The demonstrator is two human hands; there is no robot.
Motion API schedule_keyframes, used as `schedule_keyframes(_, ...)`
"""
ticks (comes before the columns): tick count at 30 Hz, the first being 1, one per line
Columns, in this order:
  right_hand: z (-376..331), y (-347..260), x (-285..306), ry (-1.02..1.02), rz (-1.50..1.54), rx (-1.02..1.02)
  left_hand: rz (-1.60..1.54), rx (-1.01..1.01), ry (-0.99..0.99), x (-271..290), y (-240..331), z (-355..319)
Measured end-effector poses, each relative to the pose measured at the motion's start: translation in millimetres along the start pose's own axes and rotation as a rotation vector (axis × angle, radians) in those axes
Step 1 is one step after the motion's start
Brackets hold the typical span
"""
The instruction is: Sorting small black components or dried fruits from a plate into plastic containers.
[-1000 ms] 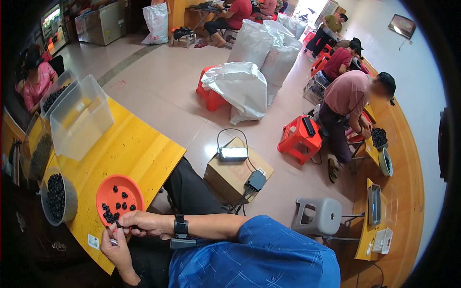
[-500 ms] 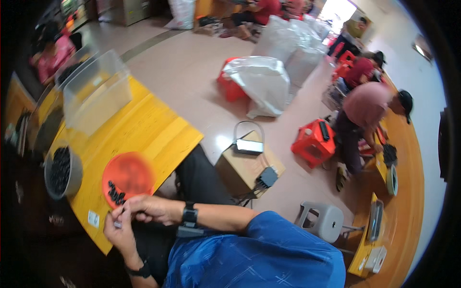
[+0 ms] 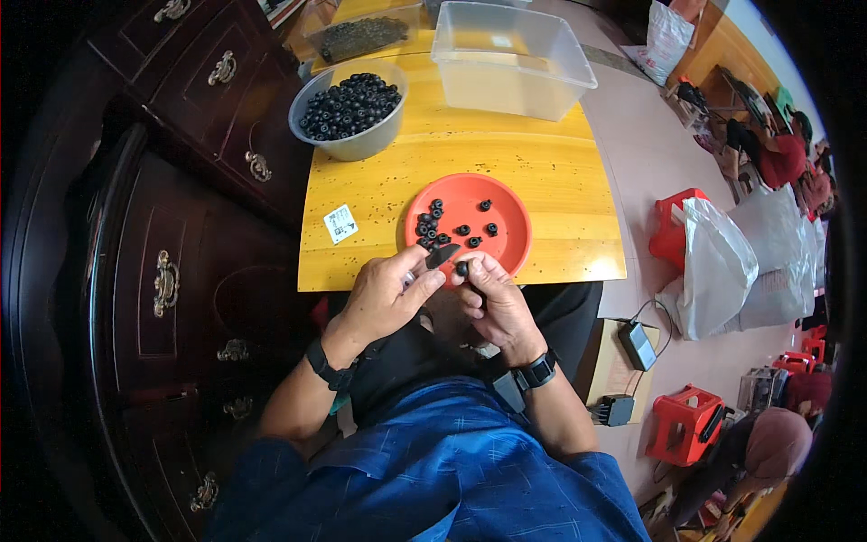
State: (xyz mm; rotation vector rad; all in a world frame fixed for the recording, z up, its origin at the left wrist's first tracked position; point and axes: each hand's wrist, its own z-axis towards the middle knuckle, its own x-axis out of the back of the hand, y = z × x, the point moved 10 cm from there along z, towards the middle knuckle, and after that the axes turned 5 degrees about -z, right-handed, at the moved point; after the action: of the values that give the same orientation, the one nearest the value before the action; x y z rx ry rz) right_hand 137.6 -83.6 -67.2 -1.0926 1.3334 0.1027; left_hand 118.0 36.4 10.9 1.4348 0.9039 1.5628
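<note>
At ten o'clock a grey bowl (image 3: 348,113) sits heaped with black rings, most seemingly untouched; the left hand (image 3: 386,298) pinches a dark blade-like tool (image 3: 442,256); the right hand (image 3: 492,294) pinches one black ring (image 3: 462,268) at the six-o'clock rim of the orange plate (image 3: 506,221), where about a dozen lie.

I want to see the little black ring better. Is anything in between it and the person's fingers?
No. The right hand pinches the small black ring directly in its fingertips, and the left hand holds a dark tool right beside it.

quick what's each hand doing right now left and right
Left hand: closed on a small dark blade-like tool.
Right hand: fingertips pinching a small black round piece by the orange plate.
</note>
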Motion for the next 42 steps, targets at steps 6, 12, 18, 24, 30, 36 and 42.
schedule_keyframes(6,1,8,2,0.076,-0.002,-0.034,0.141,-0.153,-0.055,-7,20,4)
schedule_keyframes(12,0,9,-3,0.068,-0.039,-0.057,0.221,-0.179,-0.037,-12,16,4)
schedule_keyframes(18,-1,9,-3,0.061,-0.044,-0.056,0.258,-0.236,-0.033,-14,19,4)
schedule_keyframes(24,0,9,-1,0.019,-0.058,-0.042,0.279,-0.257,-0.037,-12,23,2)
schedule_keyframes(30,-2,7,1,0.096,-0.055,-0.046,0.254,-0.317,0.037,-12,22,2)
schedule_keyframes(36,2,8,3,0.105,-0.080,-0.008,0.409,-0.322,-0.001,-17,23,0)
schedule_keyframes(42,2,9,-1,0.117,-0.041,-0.034,0.291,-0.317,0.079,-7,21,3)
